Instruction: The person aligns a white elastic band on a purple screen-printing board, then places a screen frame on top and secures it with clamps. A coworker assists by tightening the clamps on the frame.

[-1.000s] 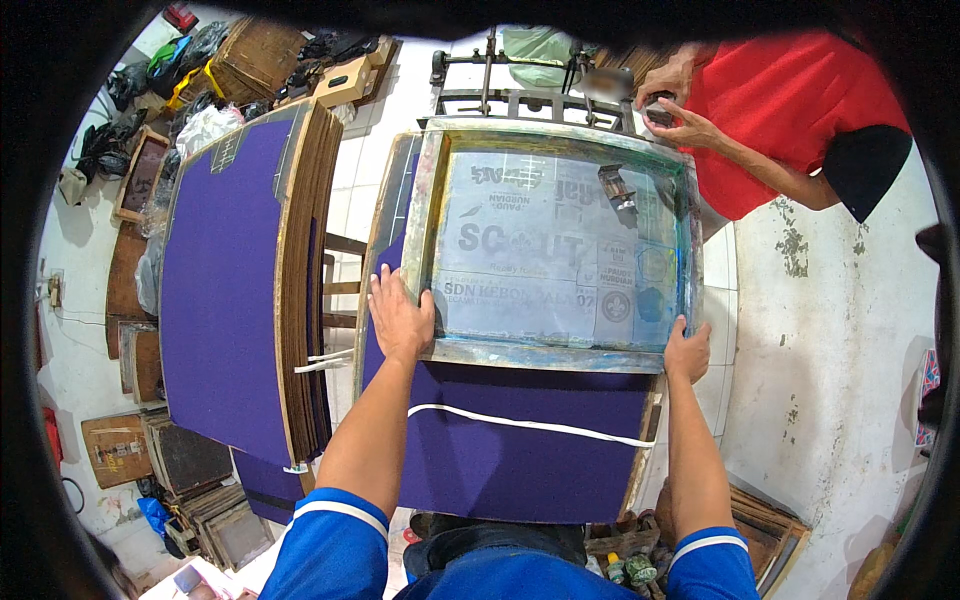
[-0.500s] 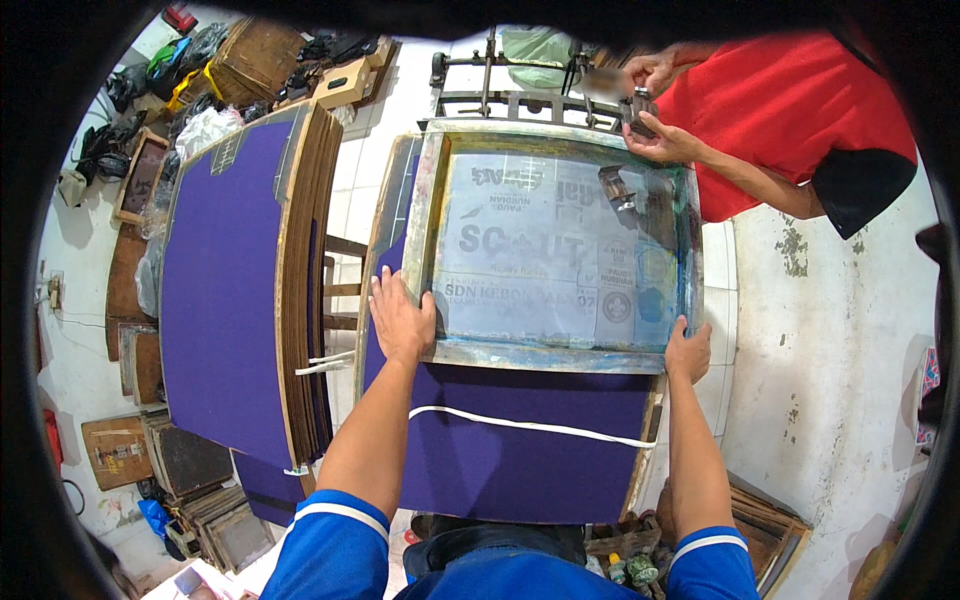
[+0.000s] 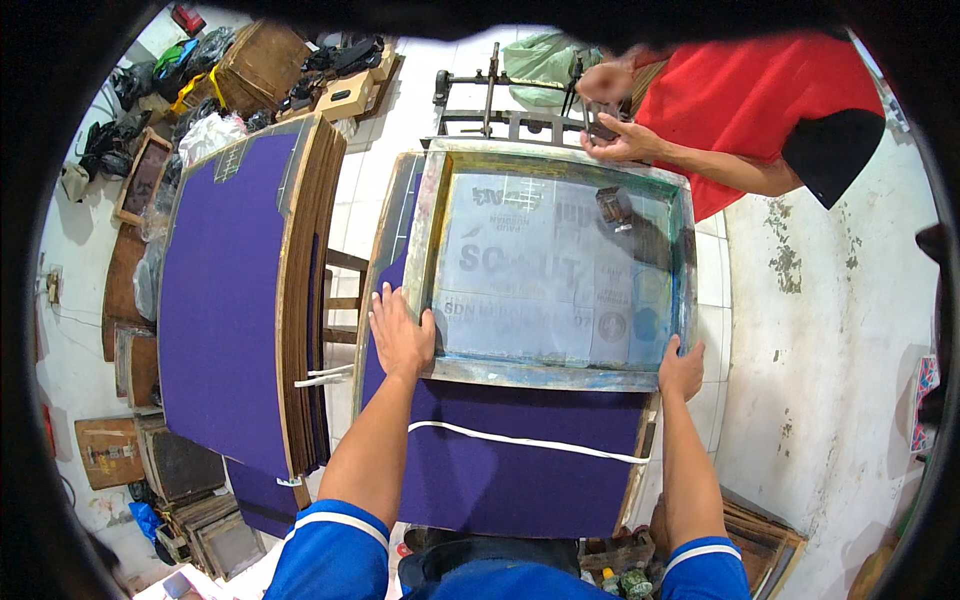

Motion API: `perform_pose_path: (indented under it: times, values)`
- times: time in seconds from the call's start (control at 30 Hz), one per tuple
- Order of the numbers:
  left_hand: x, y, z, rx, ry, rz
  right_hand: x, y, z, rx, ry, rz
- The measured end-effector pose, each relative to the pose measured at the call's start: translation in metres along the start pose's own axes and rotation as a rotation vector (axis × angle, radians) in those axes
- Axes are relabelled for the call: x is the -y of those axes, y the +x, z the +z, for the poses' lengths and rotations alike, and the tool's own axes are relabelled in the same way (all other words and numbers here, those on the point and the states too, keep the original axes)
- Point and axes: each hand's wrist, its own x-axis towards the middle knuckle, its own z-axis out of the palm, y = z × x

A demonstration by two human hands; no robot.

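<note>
A wooden-framed printing screen (image 3: 540,374) lies over a board covered in purple cloth (image 3: 530,480). Its pale mesh (image 3: 520,240) carries faint stencil lettering. My left hand (image 3: 402,335) lies flat on the frame's left side near the front corner, fingers stretched out. At the front right corner, my right hand (image 3: 682,370) wraps round the frame's edge. Across from me, a person in red holds a small dark object (image 3: 602,122) in both hands above the far right corner. A similar dark shape (image 3: 614,208) shows on the mesh; whether it is a reflection I cannot tell.
A white cord (image 3: 530,441) crosses the purple cloth in front of the frame. To the left stands a thick stack of boards topped with purple cloth (image 3: 225,300). Behind the screen is a dark metal rack (image 3: 495,125). A white wall (image 3: 810,330) rises at right.
The frame appears slightly lower in the picture, with my hands still on it. The other person's hands and the small dark object have shifted left.
</note>
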Motion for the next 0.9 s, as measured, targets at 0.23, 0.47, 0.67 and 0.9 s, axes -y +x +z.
perform_pose_path:
  times: [0.23,0.47,0.67,0.9]
  values:
    - [0.0002,-0.0005,0.0005,-0.008,-0.014,-0.006,0.0012,-0.0001,-0.0014,0.021,-0.029,0.014]
    - [0.0023,-0.0005,0.0026,-0.016,-0.016,0.000,0.0035,-0.0017,-0.0042,0.029,-0.058,0.011]
    - [0.0023,0.0000,0.0026,-0.010,-0.015,-0.001,0.0029,0.0000,-0.0029,0.044,-0.053,0.031]
    - [0.0030,-0.0006,0.0039,-0.019,-0.011,0.009,0.0025,-0.0002,-0.0061,0.074,-0.020,0.027]
